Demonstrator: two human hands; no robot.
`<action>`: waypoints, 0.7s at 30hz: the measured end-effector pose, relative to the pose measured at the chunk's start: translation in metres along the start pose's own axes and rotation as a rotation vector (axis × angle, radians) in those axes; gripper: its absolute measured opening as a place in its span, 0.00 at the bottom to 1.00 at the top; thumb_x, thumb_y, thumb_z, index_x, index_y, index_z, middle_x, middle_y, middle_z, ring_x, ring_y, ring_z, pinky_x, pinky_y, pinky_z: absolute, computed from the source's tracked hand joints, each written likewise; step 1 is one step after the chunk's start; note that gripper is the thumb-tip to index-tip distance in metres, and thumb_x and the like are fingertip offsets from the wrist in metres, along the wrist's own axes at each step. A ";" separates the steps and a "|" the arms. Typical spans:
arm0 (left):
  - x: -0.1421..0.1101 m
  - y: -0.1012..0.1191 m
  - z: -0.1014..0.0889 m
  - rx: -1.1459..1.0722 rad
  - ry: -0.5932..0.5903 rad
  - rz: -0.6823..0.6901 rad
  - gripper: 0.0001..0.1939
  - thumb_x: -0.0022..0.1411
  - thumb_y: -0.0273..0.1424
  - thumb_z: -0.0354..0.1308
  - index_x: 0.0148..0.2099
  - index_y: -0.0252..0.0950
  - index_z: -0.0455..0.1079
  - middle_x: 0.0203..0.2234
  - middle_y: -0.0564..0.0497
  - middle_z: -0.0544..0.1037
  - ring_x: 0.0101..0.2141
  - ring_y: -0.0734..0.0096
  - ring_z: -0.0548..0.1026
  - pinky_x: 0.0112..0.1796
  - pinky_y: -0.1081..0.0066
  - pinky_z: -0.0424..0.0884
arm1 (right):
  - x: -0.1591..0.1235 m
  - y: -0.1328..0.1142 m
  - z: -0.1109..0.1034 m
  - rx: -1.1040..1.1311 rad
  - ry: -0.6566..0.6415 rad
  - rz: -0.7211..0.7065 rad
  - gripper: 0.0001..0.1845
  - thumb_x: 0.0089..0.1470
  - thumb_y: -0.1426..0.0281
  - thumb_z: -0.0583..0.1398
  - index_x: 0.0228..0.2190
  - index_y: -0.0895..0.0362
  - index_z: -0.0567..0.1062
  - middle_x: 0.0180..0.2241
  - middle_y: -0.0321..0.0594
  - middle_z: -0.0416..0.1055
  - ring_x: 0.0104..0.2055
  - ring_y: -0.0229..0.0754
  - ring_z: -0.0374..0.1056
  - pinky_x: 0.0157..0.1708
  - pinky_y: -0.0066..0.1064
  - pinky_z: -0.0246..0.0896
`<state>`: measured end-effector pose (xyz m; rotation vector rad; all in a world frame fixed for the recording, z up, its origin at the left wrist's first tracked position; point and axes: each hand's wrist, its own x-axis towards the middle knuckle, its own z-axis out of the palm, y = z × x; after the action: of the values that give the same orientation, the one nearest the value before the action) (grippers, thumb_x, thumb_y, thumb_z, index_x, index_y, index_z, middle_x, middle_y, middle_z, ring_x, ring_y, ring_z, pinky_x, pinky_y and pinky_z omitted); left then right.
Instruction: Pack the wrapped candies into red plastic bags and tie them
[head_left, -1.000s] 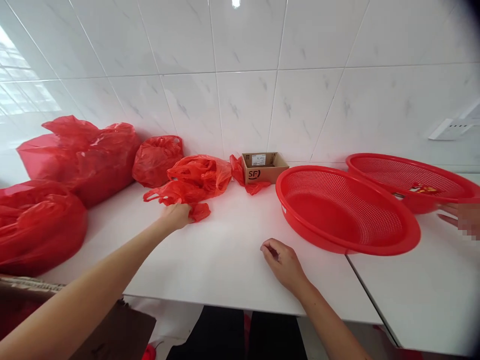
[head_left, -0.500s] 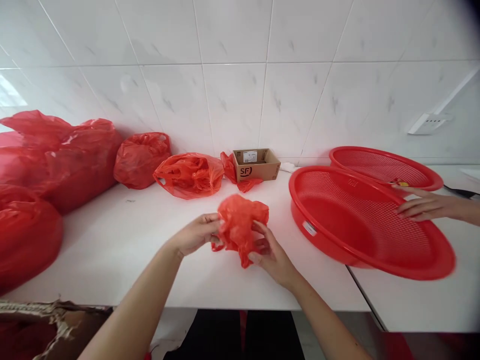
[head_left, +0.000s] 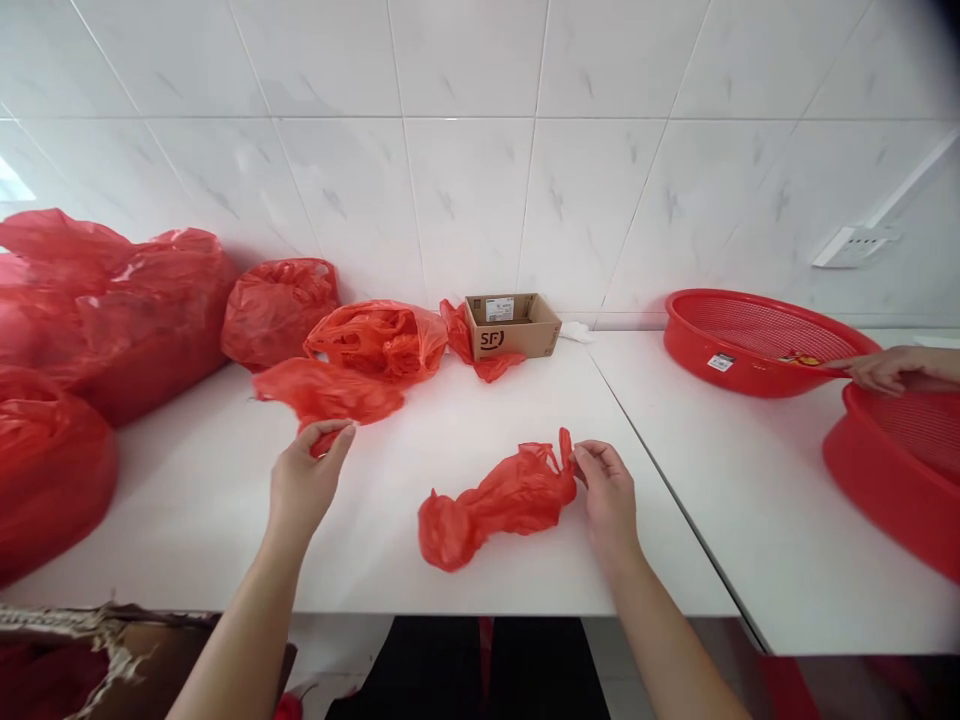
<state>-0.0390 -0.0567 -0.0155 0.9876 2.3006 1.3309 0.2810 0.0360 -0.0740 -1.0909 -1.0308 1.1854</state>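
My left hand (head_left: 304, 480) pinches the lower edge of a loose, flattened red plastic bag (head_left: 330, 390) between thumb and fingertips. That bag spreads out just in front of a fuller red bag (head_left: 382, 340). At the right, my right hand (head_left: 606, 490) is closed on the handle end of a second, crumpled plastic bag (head_left: 517, 495). This one stretches leftward over the white table (head_left: 360, 560) and ends in a rounded lump. What the lump contains is hidden.
A small cardboard box (head_left: 517, 335) stands by the tiled wall. Large stuffed red bags (head_left: 150, 310) fill the left side. On the right are a red basket (head_left: 720, 345) and another basket (head_left: 885, 480), with a co-worker's hand (head_left: 892, 370) at their rims. A torn carton (head_left: 157, 660) sits lower left.
My hands have moved apart. The crumpled red bundle between them is now two separate bags, one in each hand. The co-worker's nearer basket has shifted right.
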 end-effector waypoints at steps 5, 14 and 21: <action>0.000 -0.024 -0.003 0.196 -0.206 -0.033 0.37 0.56 0.52 0.57 0.65 0.49 0.60 0.54 0.44 0.73 0.49 0.55 0.74 0.49 0.57 0.68 | -0.001 0.003 0.002 -0.163 0.005 -0.095 0.14 0.52 0.59 0.63 0.37 0.55 0.73 0.35 0.38 0.69 0.36 0.40 0.65 0.37 0.33 0.63; -0.018 -0.027 0.003 0.312 -0.283 0.035 0.28 0.60 0.51 0.50 0.56 0.43 0.71 0.28 0.51 0.76 0.32 0.60 0.75 0.34 0.66 0.68 | -0.005 0.010 0.002 -0.525 -0.146 -0.100 0.25 0.54 0.55 0.60 0.51 0.51 0.68 0.47 0.43 0.71 0.40 0.45 0.67 0.42 0.40 0.64; -0.060 -0.002 0.007 0.242 -0.580 0.012 0.34 0.58 0.54 0.54 0.61 0.41 0.68 0.28 0.51 0.79 0.34 0.58 0.76 0.38 0.65 0.67 | -0.010 0.007 0.006 -0.455 -0.275 -0.133 0.17 0.59 0.57 0.57 0.47 0.51 0.68 0.28 0.34 0.68 0.30 0.41 0.65 0.34 0.34 0.61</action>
<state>0.0076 -0.0945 -0.0255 1.2627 2.0193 0.6502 0.2731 0.0269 -0.0799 -1.2023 -1.6180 1.0361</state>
